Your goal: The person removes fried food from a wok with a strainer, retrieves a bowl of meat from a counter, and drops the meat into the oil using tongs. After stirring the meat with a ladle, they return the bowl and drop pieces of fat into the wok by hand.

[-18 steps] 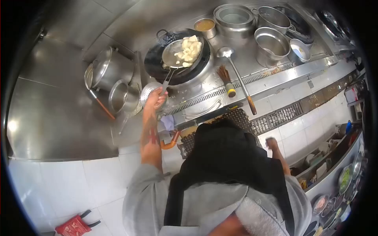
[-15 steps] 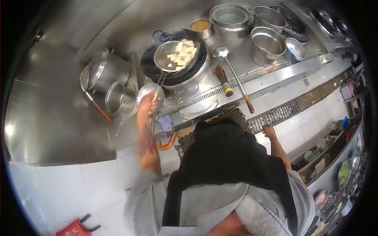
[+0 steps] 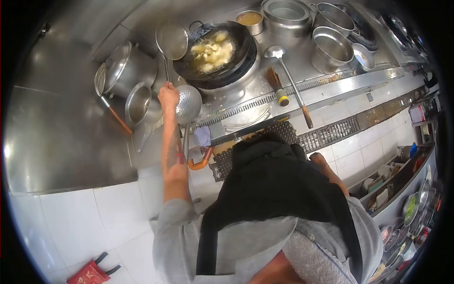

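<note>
Left hand (image 3: pixel 169 97) clenched on strainer (image 3: pixel 171 41) handle; strainer by wok's (image 3: pixel 189 72) left rim, touching or not unclear. Food (image 3: pixel 213 53) in wok. Right hand (image 3: pixel 319 159) near apron (image 3: pixel 269 189), grip can't tell. Ladle (image 3: pixel 293 83) overhangs table (image 3: pixel 302 68) front edge, brush (image 3: pixel 277 87) beside. Red bag (image 3: pixel 89 273) on floor (image 3: pixel 71 213), print unreadable.

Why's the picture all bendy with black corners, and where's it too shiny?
Head view: probably a very wide lens, since the shelf at right bows; head view: glare whitens a spot on the steel panel, far left; head view: food looks washed out in places.
</note>
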### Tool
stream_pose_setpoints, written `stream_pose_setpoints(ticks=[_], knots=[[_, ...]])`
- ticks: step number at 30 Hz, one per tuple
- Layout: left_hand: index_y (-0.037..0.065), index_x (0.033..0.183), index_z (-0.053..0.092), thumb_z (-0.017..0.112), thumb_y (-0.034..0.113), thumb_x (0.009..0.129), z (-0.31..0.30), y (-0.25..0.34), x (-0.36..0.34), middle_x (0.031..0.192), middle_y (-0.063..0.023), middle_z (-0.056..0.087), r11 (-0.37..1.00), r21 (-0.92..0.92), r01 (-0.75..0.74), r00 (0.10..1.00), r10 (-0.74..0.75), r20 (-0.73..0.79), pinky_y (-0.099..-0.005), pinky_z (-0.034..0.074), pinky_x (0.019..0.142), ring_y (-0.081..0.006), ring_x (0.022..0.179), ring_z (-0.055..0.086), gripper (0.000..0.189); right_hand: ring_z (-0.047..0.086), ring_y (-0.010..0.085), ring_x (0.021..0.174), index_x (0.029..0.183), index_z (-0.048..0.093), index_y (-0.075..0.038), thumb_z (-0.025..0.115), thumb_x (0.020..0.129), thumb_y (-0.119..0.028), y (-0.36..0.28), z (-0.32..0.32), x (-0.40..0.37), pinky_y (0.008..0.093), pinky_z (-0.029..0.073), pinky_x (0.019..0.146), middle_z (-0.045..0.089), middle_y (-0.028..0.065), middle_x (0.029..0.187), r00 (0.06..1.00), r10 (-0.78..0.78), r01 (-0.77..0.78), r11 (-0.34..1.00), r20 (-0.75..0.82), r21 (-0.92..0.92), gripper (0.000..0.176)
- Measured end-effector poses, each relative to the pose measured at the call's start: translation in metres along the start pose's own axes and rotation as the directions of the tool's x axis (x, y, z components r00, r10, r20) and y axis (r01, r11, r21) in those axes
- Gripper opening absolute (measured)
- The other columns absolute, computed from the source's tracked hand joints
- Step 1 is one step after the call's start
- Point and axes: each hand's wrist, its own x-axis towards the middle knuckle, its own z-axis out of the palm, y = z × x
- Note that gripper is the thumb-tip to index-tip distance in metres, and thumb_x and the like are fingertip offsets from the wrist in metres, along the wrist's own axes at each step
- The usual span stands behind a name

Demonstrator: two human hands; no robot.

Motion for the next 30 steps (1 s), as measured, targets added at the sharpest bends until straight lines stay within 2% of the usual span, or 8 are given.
stream_pose_setpoints(ticks=[6,9,11,15,17,19,26,30], knots=[[-0.002,0.103,0.067,0.05,0.02,0.093,-0.015,-0.024,0.007,0.093,-0.0248,0.069,0.997,0.08,-0.009,1.0,0.007,0.022,-0.0443,0.051,0.084,-0.0395,0.09,0.068,0.029,0.068,0.0312,0.095,0.087,0.072,-0.008,0.055,0.081,-0.023,-0.038,-0.002,-0.012,0.0439,0.054,0.081,0.07,0.0146,0.097,0.979,0.179,-0.136,0.929,-0.095,0.345,0.023],[0.0,0.104,0.064,0.049,0.019,0.094,-0.021,-0.023,0.019,0.087,-0.021,0.07,0.997,-0.048,0.054,0.978,-0.043,0.205,-0.0401,0.052,0.059,-0.0305,0.064,0.069,0.026,0.067,0.0337,0.093,0.088,0.071,-0.006,0.055,0.083,-0.023,-0.036,0.015,-0.016,0.0438,0.053,0.081,0.07,0.018,0.093,0.966,0.241,-0.154,0.832,-0.097,0.534,0.024],[0.002,0.107,0.058,0.047,0.016,0.095,-0.02,-0.031,0.027,0.081,-0.0169,0.068,0.823,-0.282,0.493,0.72,-0.203,0.663,-0.0306,0.038,0.037,-0.0151,0.046,0.054,0.022,0.066,0.0362,0.092,0.089,0.07,-0.005,0.054,0.086,-0.023,-0.034,0.014,-0.015,0.0439,0.053,0.079,0.069,0.0208,0.091,0.961,0.267,-0.174,0.787,-0.072,0.591,0.025],[0.003,0.108,0.053,0.043,0.012,0.097,0.016,-0.027,0.007,0.083,-0.0127,0.062,0.546,-0.437,0.715,0.577,-0.109,0.809,-0.0211,0.025,0.033,-0.0074,0.043,0.039,0.017,0.069,0.0307,0.09,0.082,0.072,-0.007,0.056,0.083,-0.023,-0.063,-0.055,-0.034,0.0433,0.054,0.077,0.071,0.014,0.088,0.905,0.404,-0.259,0.777,-0.138,0.574,0.023],[0.003,0.103,0.051,0.045,0.012,0.098,0.023,-0.013,-0.01,0.084,-0.0136,0.06,0.462,-0.481,0.745,0.569,-0.063,0.82,-0.0209,0.026,0.034,-0.0071,0.044,0.038,0.012,0.069,0.0305,0.091,0.082,0.072,-0.006,0.056,0.084,-0.024,-0.06,-0.064,-0.038,0.0439,0.054,0.076,0.072,0.0134,0.089,0.839,0.539,-0.339,0.616,-0.067,0.711,0.023],[0.002,0.099,0.048,0.046,0.012,0.099,0.02,-0.004,-0.02,0.085,-0.0146,0.059,0.379,-0.517,0.767,0.561,-0.007,0.828,-0.0208,0.026,0.034,-0.0068,0.045,0.036,0.011,0.068,0.0278,0.087,0.08,0.07,-0.008,0.055,0.086,-0.024,-0.041,-0.048,-0.035,0.0434,0.051,0.073,0.07,0.0115,0.083,0.978,0.189,-0.164,0.957,-0.085,0.241,0.023],[0.002,0.107,0.05,0.047,0.015,0.099,-0.007,0.003,-0.039,0.081,-0.0116,0.059,0.389,-0.587,0.71,0.676,-0.145,0.722,-0.0202,0.025,0.034,-0.0065,0.043,0.035,0.016,0.062,0.0259,0.076,0.075,0.064,-0.01,0.055,0.088,-0.025,-0.008,0.034,-0.016,0.0372,0.049,0.069,0.061,0.0079,0.069,0.956,0.045,-0.03,0.998,-0.291,0.054,0.021],[0.003,0.103,0.054,0.046,0.017,0.098,0.01,0.012,-0.025,0.075,-0.0118,0.063,0.479,-0.633,0.609,0.779,-0.208,0.591,-0.0224,0.028,0.034,-0.0069,0.043,0.04,0.017,0.064,0.0282,0.08,0.08,0.066,-0.008,0.054,0.087,-0.024,-0.042,-0.021,-0.034,0.0391,0.05,0.072,0.063,0.0108,0.076,0.969,0.171,-0.117,0.953,-0.181,0.279,0.021]])
